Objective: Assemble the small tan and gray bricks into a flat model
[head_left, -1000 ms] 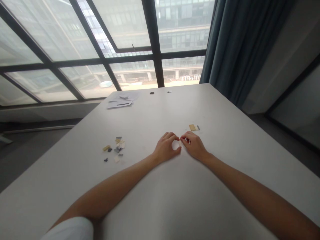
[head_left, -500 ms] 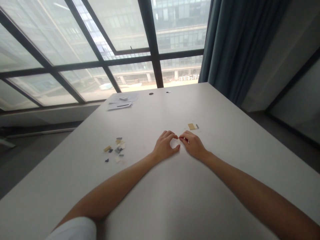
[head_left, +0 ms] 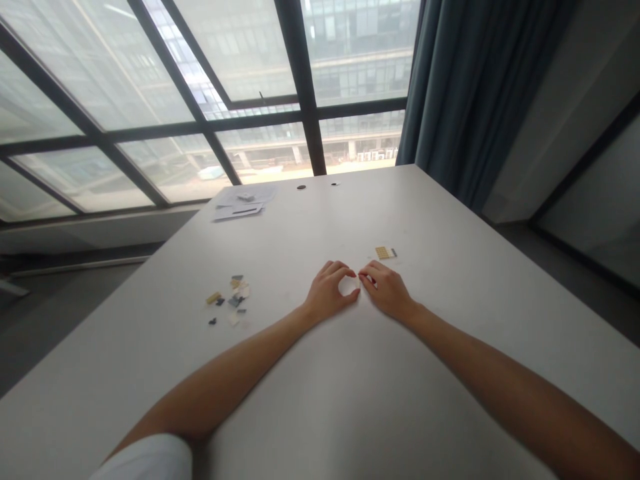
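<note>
My left hand point(head_left: 330, 290) rests over the middle of the table, its thumb and forefinger curved into a C with a pale sliver between the tips. What that sliver is, I cannot make out. Close against it on the right, my right hand point(head_left: 383, 287) has thumb and fingertips pinched together, and anything in the pinch is too small to name. Just beyond the right hand lies a flat tan, white and grey piece of toy bricks point(head_left: 385, 253). To the left is a loose scatter of small tan, white, grey and dark bricks point(head_left: 235, 302).
The white table point(head_left: 310, 380) stretches to the window point(head_left: 260, 153). Papers point(head_left: 237, 212) with a small white object point(head_left: 246, 197) lie at the far left corner. A round dark disc point(head_left: 301, 187) is near the far edge. A blue curtain point(head_left: 450, 100) hangs at right.
</note>
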`<state>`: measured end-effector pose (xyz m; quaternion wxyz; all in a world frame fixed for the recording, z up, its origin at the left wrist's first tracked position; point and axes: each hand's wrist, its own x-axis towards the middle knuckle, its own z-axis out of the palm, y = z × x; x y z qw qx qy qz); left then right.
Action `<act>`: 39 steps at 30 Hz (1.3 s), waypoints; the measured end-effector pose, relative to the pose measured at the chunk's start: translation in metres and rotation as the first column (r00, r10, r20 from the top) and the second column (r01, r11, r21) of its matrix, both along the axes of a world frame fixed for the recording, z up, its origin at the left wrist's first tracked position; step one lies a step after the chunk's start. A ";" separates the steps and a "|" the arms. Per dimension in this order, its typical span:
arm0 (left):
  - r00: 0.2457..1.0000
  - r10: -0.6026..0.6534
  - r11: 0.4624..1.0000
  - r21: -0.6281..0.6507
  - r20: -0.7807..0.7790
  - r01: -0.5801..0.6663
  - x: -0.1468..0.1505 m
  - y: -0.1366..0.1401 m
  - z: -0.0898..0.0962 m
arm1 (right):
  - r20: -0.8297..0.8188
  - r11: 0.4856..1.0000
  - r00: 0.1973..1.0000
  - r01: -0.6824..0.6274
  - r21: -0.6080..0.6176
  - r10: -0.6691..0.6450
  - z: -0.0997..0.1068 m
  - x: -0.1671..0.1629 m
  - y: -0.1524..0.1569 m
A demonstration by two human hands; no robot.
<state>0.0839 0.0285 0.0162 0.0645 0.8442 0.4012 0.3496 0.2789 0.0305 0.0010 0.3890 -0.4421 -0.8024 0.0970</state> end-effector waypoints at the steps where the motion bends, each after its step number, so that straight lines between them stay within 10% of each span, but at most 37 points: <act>1: 1.000 -0.001 1.000 -0.001 0.002 0.001 0.000 0.000 0.000 | 0.016 1.000 1.000 -0.004 0.007 0.004 0.001 0.000 0.000; 39: 0.940 -0.160 0.953 -0.201 0.300 0.226 -0.008 0.012 -0.001 | -0.058 0.955 0.954 -0.295 0.007 0.295 0.011 0.018 0.006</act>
